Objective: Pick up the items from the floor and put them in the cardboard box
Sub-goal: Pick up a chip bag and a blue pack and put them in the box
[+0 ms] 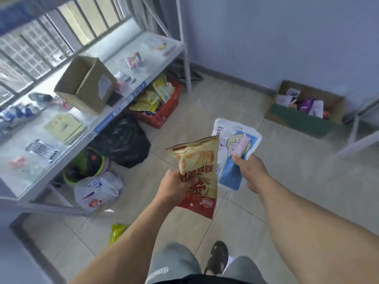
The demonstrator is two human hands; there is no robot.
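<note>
Both hands loaded, box not yet reached.
The left hand (176, 184) grips a red-and-tan chip bag (198, 173), the right hand (249, 170) pinches a blue-and-white packet (235, 148), both held up off the floor (266, 201). The part-filled cardboard box (303, 117) waits far right by the wall, well apart from the fingers; a yellow wrapper (117, 232) lies near left, unpicked.

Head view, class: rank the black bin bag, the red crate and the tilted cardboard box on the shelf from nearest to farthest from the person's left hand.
From the left hand:
1. Black bin bag, under the shelf.
2. Red crate, beyond the bag.
3. Tilted cardboard box, up on the shelf.
</note>
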